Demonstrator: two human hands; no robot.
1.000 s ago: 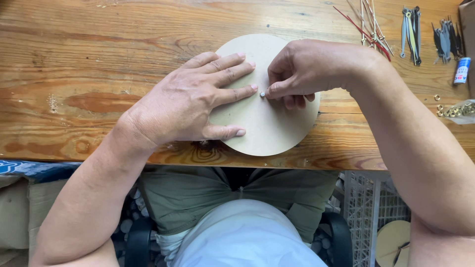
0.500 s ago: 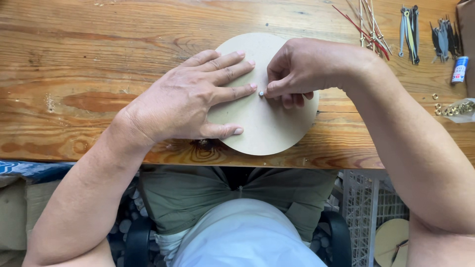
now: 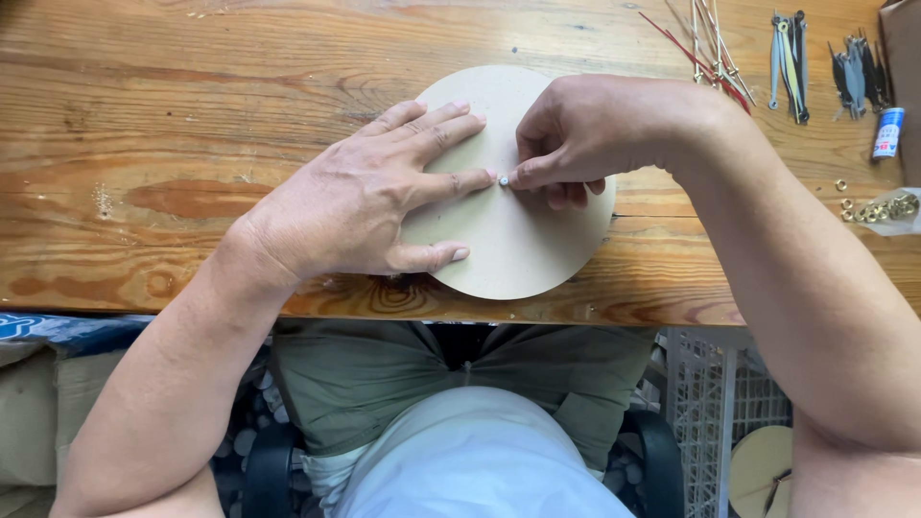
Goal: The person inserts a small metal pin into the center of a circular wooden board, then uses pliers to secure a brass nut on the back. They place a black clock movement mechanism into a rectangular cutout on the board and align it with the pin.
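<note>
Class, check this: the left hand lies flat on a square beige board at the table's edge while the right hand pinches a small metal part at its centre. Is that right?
Not quite. The board is round, not square, as the head view shows. The rest holds: the left hand lies flat on it at the wooden table's edge while the right hand pinches a small metal part at its centre.

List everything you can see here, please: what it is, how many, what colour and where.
Round disc: one, pale beige, at the table's near edge, under both hands.
Small metal piece: one, silvery, at the disc's centre.
Thin sticks: several, red and pale, far right.
Dark metal pieces: two bunches, far right.
Small tube: one, white and blue, right edge.
Brass rings: a small heap, right edge.
Wooden table: one, brown.
Left hand: flat on the disc.
Right hand: pinching the metal piece.
</note>
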